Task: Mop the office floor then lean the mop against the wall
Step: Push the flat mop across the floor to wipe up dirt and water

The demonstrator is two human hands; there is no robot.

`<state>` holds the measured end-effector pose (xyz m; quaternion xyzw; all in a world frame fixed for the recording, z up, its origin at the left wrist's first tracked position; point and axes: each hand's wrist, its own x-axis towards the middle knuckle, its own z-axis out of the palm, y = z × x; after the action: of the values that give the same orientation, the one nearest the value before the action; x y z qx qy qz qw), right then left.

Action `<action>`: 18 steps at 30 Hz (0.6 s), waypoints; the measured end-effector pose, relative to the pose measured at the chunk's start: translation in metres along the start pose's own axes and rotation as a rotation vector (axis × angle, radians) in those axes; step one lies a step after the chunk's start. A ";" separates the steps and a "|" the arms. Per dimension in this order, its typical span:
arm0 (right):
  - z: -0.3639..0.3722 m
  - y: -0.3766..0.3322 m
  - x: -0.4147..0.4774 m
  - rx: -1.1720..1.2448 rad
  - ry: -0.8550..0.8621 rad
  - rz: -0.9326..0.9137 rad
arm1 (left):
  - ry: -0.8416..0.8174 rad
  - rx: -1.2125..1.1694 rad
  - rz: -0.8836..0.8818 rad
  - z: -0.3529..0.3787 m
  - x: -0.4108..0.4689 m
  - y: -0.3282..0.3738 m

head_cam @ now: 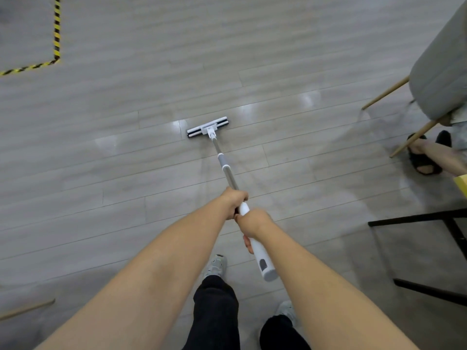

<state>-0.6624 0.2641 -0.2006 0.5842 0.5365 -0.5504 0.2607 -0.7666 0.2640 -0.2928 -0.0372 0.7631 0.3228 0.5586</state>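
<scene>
**Mop** (228,173): flat-headed, with a silver pole and a white grip.
- Position: the mop head (208,127) lies flat on the floor (126,173), about the middle of the visible stretch. Its bar sits crosswise to the pole.
- Long axis: the pole runs from the head back toward the person and slightly right. The grip end (265,266) is raised above the person's shoes (216,266).

**Hands**: both are curled round the pole, one just behind the other, touching or nearly so.
- The left hand (236,202) is forward, where the silver tube meets the white grip.
- The right hand (254,222) is directly behind it, wrapped round the white grip.
- The mop head lies straight ahead of both hands and well apart from them. The left hand is the nearer.

**Floor**: grey planks, with sheen and pale light patches around the mop head. Whether that is wetness cannot be told.

**Surroundings**
- Far left: yellow-and-black tape (56,34) marks a corner on the floor.
- Right edge: a grey chair (439,72) on wooden legs, with another person's foot in a black sandal (422,160) just beside one leg.
- Near right: a black furniture frame (429,218).
- Near left: a wooden stick (25,309).

**Assessment**: this looks like mid-mopping. No wall is in view, so the leaning step is not yet done. A stroke would likely run along the pole's axis, away from or toward the feet. The chair legs and the sandalled foot are the closest obstacles on the right.
</scene>
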 end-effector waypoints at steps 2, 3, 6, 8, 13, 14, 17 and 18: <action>0.011 -0.024 0.011 0.038 -0.003 0.008 | -0.012 -0.029 0.008 -0.021 0.019 0.008; 0.015 -0.036 0.016 0.058 -0.004 0.011 | -0.022 -0.036 0.011 -0.032 0.027 0.015; 0.020 -0.069 0.031 0.088 0.000 0.015 | -0.047 -0.008 0.015 -0.058 0.044 0.038; 0.020 -0.081 0.036 0.088 0.005 0.022 | -0.085 0.012 0.007 -0.069 0.051 0.048; 0.030 -0.066 0.032 0.130 0.009 -0.006 | -0.074 0.059 0.033 -0.072 0.051 0.034; 0.034 -0.059 0.031 0.142 -0.003 -0.009 | -0.046 0.082 0.052 -0.070 0.049 0.027; 0.045 -0.036 0.027 0.124 -0.014 -0.018 | -0.003 0.105 0.062 -0.063 0.041 0.003; 0.049 -0.029 0.023 0.114 -0.013 -0.021 | 0.003 0.110 0.059 -0.060 0.036 -0.005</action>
<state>-0.7108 0.2371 -0.2265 0.5888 0.5087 -0.5866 0.2248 -0.8282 0.2390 -0.3163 0.0157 0.7812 0.2968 0.5490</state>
